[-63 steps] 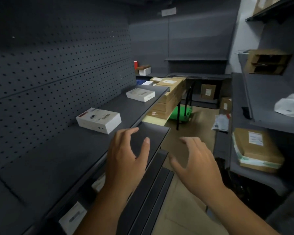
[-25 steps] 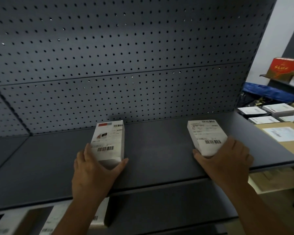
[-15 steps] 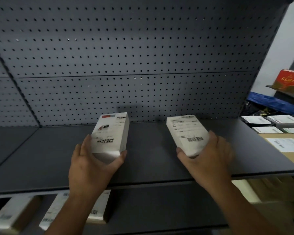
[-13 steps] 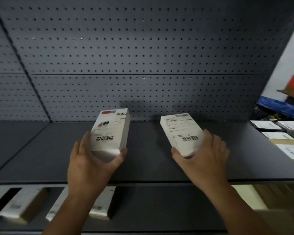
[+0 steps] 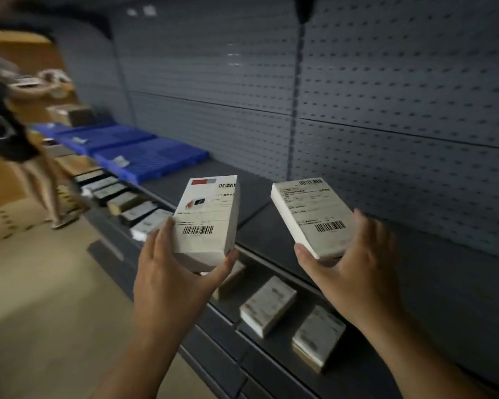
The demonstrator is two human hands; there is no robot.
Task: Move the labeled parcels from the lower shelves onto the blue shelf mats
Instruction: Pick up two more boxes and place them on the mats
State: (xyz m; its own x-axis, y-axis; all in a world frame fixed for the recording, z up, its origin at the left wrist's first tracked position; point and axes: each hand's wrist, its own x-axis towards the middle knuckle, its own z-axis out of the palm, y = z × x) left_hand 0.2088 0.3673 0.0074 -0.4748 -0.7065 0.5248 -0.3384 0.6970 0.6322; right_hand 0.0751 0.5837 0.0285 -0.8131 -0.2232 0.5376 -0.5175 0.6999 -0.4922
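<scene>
My left hand [image 5: 173, 280] grips a white labeled parcel with a red stripe and barcode [image 5: 206, 217] from below. My right hand [image 5: 352, 263] grips a second white labeled parcel [image 5: 311, 214], tilted a little. Both parcels are held in the air just in front of the dark grey shelf [image 5: 260, 223]. The blue shelf mats [image 5: 153, 158] lie end to end on the same shelf, far to the left. More labeled parcels [image 5: 267, 306] rest on the lower shelf under my hands and in a row [image 5: 118, 198] further left.
A grey pegboard wall [image 5: 386, 110] backs the shelving. Another person [image 5: 20, 151] stands in the aisle at the left, near the mats. Cardboard boxes [image 5: 69, 113] sit beyond the mats. Tan floor [image 5: 41, 283] lies to the lower left.
Both hands have lifted their parcels off the grey shelf. The view has swung left, and the blue mats and another person have come into sight.
</scene>
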